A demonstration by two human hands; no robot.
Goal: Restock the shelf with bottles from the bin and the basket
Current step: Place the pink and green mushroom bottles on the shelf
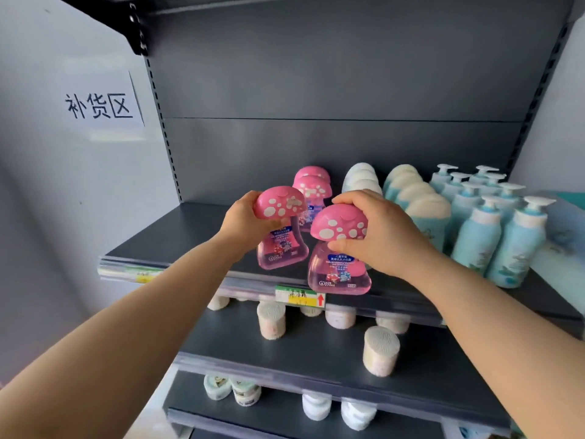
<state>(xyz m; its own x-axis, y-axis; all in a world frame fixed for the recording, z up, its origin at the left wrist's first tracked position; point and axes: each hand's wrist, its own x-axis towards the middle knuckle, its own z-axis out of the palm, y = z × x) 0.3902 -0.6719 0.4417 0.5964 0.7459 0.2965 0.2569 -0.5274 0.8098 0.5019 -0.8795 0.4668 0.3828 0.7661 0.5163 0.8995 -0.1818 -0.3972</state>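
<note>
My left hand (242, 221) grips the pink mushroom-shaped cap of a pink bottle (281, 245) over the left-middle of the dark grey shelf (177, 229). My right hand (384, 232) grips the spotted cap of a second pink bottle (338, 270), whose base hangs at the shelf's front edge. Two more pink mushroom bottles (311, 188) stand in a row behind them. The bin and the basket are out of view.
Right of the pink row stand pale blue bottles with rounded white caps (418, 201) and blue pump bottles (500, 236). The shelf's left part is bare. A white wall with a paper sign (101, 103) lies left. Lower shelves hold small round containers (381, 350).
</note>
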